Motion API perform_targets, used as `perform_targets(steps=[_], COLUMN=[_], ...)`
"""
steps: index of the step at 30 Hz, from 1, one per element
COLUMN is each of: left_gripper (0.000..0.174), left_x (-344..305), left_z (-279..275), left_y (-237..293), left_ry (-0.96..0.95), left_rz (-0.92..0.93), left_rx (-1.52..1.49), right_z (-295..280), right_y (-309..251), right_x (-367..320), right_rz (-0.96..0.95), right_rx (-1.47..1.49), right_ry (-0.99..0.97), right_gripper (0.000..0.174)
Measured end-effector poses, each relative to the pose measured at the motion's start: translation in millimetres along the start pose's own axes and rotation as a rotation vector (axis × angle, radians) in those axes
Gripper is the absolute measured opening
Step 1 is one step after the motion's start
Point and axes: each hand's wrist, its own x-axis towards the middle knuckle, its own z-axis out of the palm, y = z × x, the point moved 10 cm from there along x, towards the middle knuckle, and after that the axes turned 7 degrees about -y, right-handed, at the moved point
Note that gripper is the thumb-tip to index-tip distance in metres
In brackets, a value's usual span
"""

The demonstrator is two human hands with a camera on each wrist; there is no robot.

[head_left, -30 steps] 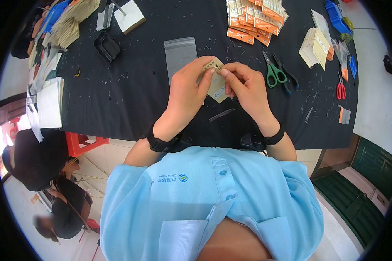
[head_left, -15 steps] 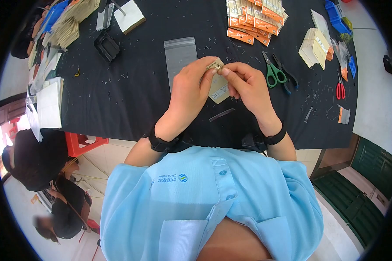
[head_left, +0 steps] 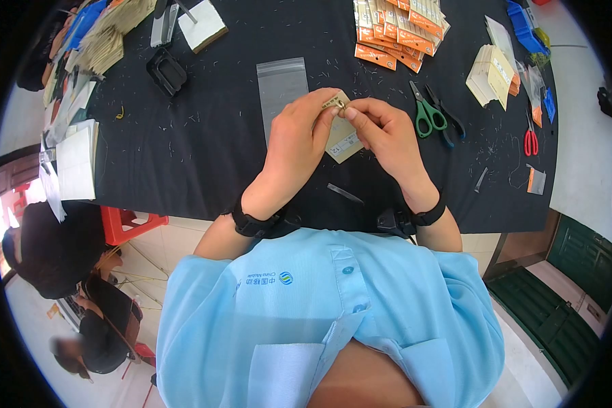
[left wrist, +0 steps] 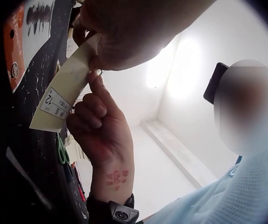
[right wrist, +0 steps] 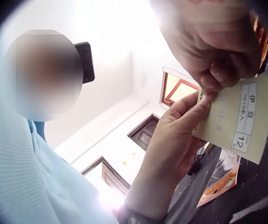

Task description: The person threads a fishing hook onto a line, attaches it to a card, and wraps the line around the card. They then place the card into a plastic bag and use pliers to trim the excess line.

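1. Pinches cream card [head_left: 338,130] near top in left hand [head_left: 294,139] above cloth-covered bench [head_left: 204,136], likely for steadiness.
2. Pinches tiny shiny piece [head_left: 342,109] at card's upper end with right-hand [head_left: 391,139] fingertips, likely for fine control; can't identify.
3. Looks thin, flexible, matte; beyond, lies smooth clear plastic bag [head_left: 281,78].
4. Nearby, rest green loop-handled scissors [head_left: 423,106].

The thin clear strip [head_left: 345,193] on the table [head_left: 183,156] has swung round: its right end, which pointed away from me, now slants towards my body, while its left end has barely shifted. Since a second ago the card [head_left: 340,148] has turned slightly in my left hand [head_left: 294,139], and the small gold-coloured piece [head_left: 342,105] at my fingertips has come into plainer sight beside my right hand [head_left: 393,139]
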Motion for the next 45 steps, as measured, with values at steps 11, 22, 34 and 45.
perform_targets(steps=[11, 22, 34, 45], left_gripper=[0.02, 0.029, 0.019, 0.032], left_x=[-1.1, 1.1, 4.6, 2.8], left_z=[-0.2, 7.6, -10.5, -22.3], left_y=[-0.3, -3.7, -15.3, -37.4], left_ry=[0.013, -0.154, -0.012, 0.026], left_rz=[0.005, -0.052, -0.11, -0.242], left_rx=[0.006, -0.129, -0.177, -0.259], right_z=[-0.7, -4.2, -10.9, -17.7], right_y=[7.2, 13.4, 23.8, 31.6], right_x=[-0.7, -2.8, -11.8, -16.7], right_rz=[0.077, 0.153, 0.203, 0.161], right_rx=[0.059, 0.042, 0.006, 0.165], right_ry=[-0.014, -0.034, -0.018, 0.009], right_gripper=[0.02, 0.02, 0.019, 0.015])
